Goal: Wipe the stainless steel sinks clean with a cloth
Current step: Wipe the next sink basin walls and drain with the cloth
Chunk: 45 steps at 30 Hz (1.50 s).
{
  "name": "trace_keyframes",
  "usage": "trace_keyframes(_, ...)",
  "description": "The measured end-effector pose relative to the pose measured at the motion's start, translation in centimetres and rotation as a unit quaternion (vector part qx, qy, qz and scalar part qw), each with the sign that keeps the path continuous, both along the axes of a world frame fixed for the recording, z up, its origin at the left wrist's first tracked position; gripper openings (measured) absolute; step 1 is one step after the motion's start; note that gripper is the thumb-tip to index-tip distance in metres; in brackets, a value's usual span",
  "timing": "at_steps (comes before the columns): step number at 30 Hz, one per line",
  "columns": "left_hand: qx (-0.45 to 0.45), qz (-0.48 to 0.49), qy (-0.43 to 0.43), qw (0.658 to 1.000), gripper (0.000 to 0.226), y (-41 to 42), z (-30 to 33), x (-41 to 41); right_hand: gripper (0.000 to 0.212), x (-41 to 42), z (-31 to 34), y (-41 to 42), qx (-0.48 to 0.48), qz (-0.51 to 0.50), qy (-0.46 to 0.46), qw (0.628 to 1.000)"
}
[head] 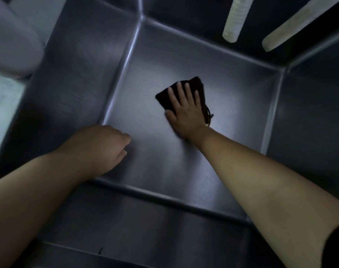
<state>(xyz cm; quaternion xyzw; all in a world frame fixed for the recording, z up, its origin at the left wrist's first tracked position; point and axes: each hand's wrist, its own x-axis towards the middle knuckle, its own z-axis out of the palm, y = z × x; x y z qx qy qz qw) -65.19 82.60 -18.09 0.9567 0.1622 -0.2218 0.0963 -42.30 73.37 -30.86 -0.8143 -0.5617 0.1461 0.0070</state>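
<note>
We are looking straight down into a deep stainless steel sink (232,78), and both our arms reach in from the six o'clock side. Our right hand (186,111) lies flat on the cloth (165,99), fingers straight and spread, pressing it against the sink floor a little past the middle of the basin. This grip is not curled around anything; it bears down with an open palm. The cloth is dark and folded, and it shows beyond the fingertips and out toward ten o'clock of the hand, with a loose bit of edge or string trailing at the hand's four o'clock side.

Our left hand (106,146) sits at about eight o'clock from the cloth, near the left wall's lower corner, fingers loosely curled and holding nothing that we can see. It is well apart from the cloth, so the right hand is plainly the working one.

The cloth's longer side seems to run from about seven to one o'clock, roughly in line with our right forearm. We judge the wiping of the floor to be underway; the next stroke likely turns on sweeping toward the corners and walls, which lie farther off at twelve and three o'clock.

Two pale cylinders (235,18) hang at one o'clock above the rim.
</note>
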Motion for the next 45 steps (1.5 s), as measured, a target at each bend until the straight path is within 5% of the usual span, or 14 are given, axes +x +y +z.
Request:
trace_keyframes(10, -0.004, -0.002, 0.008, 1.000, 0.023, -0.1, -0.1, -0.2, 0.056, -1.2, 1.8, -9.5, -0.022, 0.197, 0.023, 0.980)
trace_keyframes(16, 0.002, -0.004, 0.010, 1.000, 0.024, -0.1, -0.3, -0.3, 0.061, 1.9, 2.8, -14.4, -0.047, 0.078, -0.018, 0.996)
trace_keyframes(24, 0.019, -0.001, 0.011, 1.000, 0.024, -0.1, -0.9, -0.4, 0.059, 6.1, 1.4, -5.1, -0.030, -0.062, -0.023, 0.997)
trace_keyframes(35, 0.028, 0.023, 0.033, 0.999, 0.024, 0.1, -1.5, -1.0, 0.053, 3.9, 0.5, -0.2, -0.024, 0.214, -0.007, 0.976)
trace_keyframes(45, 0.004, 0.016, 0.069, 0.997, 0.028, -0.5, -1.5, -0.7, 0.058, 10.8, 1.2, -8.1, -0.016, -0.079, -0.020, 0.997)
